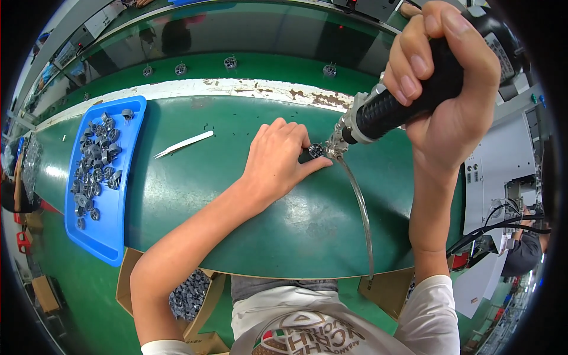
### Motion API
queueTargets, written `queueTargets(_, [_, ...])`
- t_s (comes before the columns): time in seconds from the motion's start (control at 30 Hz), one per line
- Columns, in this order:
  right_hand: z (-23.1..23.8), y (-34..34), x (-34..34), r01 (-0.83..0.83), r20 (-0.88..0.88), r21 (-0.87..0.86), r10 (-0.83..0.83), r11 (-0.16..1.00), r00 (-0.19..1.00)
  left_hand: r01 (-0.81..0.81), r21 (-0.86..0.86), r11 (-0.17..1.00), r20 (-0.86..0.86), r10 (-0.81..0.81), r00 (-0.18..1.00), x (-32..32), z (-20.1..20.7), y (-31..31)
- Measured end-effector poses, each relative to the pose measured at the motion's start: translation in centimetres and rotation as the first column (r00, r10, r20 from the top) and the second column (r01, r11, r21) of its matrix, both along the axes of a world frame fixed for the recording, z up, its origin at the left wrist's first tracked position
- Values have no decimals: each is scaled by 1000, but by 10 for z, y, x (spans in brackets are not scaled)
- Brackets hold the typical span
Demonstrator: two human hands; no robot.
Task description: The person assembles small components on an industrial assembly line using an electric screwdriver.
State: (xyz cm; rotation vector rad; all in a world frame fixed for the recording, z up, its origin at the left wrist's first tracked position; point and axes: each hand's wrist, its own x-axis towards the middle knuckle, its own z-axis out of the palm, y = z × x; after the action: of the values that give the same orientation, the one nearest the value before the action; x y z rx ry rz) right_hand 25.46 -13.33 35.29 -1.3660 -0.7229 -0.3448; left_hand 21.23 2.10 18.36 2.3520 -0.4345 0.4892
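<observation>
My right hand [455,100] is wrapped round the black grip of a powered screwdriver [384,113], held tilted over the bench. The metal nose of the screwdriver points down at a small round dark part [316,150], and a clear hose [360,204] hangs from it to the bench's front edge. With thumb and fingers, my left hand [275,155] holds that part on the green bench top [284,231]. The tool's tip is so close that I cannot tell whether it touches the part. White tweezers [184,144] lie left of my left hand.
A blue tray [103,251] of grey round parts stands at the left. Tiny dark screws [234,114] lie scattered farther back. Beyond a worn white ledge [225,87], several round parts [230,62] sit on a green strip. Cardboard boxes [207,299] stand below the front edge.
</observation>
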Motion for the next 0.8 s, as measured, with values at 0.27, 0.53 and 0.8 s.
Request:
queueTargets(0.27, [0, 0, 0, -270, -126, 106, 282, 957, 951, -32, 76, 997, 4, 32, 999, -4, 0, 7])
queueTargets(0.53, [2, -112, 18, -349, 45, 117, 346, 930, 937, -230, 212, 950, 37, 227, 973, -56, 45, 88])
queueTargets(0.8, [20, -86, 0, -289, 7, 144, 291, 947, 957, -802, 302, 516, 282, 755, 592, -145, 38, 242])
